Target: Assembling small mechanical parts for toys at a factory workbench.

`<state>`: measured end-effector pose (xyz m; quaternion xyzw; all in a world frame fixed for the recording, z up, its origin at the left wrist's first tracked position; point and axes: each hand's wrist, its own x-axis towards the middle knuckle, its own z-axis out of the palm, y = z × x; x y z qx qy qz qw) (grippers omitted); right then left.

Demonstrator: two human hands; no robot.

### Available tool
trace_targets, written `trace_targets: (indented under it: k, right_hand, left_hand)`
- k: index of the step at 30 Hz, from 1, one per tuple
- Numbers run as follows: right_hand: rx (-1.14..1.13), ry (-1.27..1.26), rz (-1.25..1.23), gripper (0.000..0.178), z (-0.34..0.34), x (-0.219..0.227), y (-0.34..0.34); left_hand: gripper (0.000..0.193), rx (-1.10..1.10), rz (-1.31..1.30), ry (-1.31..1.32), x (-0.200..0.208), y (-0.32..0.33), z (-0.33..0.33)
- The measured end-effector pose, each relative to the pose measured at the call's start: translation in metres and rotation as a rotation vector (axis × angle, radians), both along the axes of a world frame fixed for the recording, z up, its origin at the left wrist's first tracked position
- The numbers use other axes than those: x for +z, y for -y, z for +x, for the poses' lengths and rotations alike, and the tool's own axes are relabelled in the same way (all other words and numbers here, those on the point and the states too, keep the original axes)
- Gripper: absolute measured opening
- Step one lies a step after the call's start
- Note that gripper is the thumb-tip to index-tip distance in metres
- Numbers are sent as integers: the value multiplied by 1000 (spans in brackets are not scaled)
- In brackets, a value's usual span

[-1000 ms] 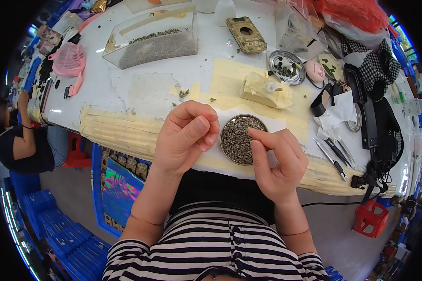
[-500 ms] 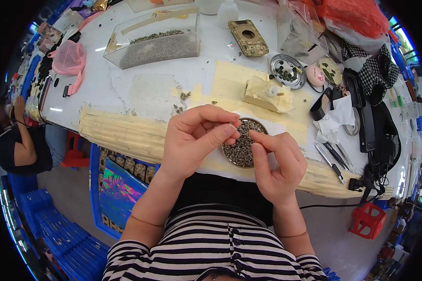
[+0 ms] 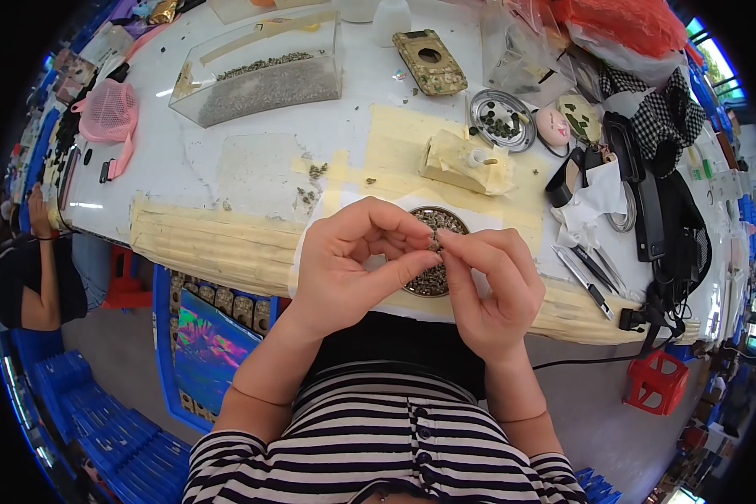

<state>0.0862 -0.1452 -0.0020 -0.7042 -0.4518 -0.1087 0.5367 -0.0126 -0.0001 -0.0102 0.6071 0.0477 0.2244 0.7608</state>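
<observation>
Over a round tin (image 3: 455, 223) of tiny grey-brown parts, my two hands come together fingertip to fingertip. My left hand (image 3: 344, 262) pinches a tiny mottled part (image 3: 434, 244), its thumb and forefinger closed at the tip. From the other side, my right hand (image 3: 497, 290) presses thumb and forefinger against the same part. Its exact kind is too small to make out, and my fingers cover much of it. The tin rests on white paper (image 3: 307, 244) at the table's near edge, partly hidden beneath my hands.
Beyond the tin sits a tape-covered block (image 3: 458, 164) with a small white cup on it. A camouflage toy-vehicle hull (image 3: 430, 63), a clear bin of tiny parts (image 3: 269, 88) and a metal dish (image 3: 525, 126) lie farther back. Tweezers and a knife (image 3: 581, 281) lie at right.
My right hand has moved slightly left and up, so its fingertips now meet those of my left hand at the small part. The whole view has shifted slightly.
</observation>
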Motion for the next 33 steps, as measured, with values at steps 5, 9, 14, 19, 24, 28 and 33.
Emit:
trace_targets:
  k: [5,9,14,19,24,28,33]
  right_hand:
    - [4,11,-13,30,1,1,1]
    - [14,7,-16,29,1,1,1]
    - [15,-20,-17,27,0,1,2]
    - [17,-1,-22,23,0,1,2]
    - [-6,-57,-8,19,-2,0,3]
    - [-21,-40,-23,17,0,1,2]
    - [-20,-27,-34,15,1,2,2]
  left_hand:
    - [26,-17,-22,-12,1,1,2]
    - [26,-22,-50,-30,2,1,2]
    - [23,-19,-34,-31,2,0,1]
    - [23,-48,-26,-28,0,-1,0]
    - [19,12,101,-5,5,3,-1]
    - [16,109,318,23,4,6,1]
    - [15,163,383,50,1,7,4]
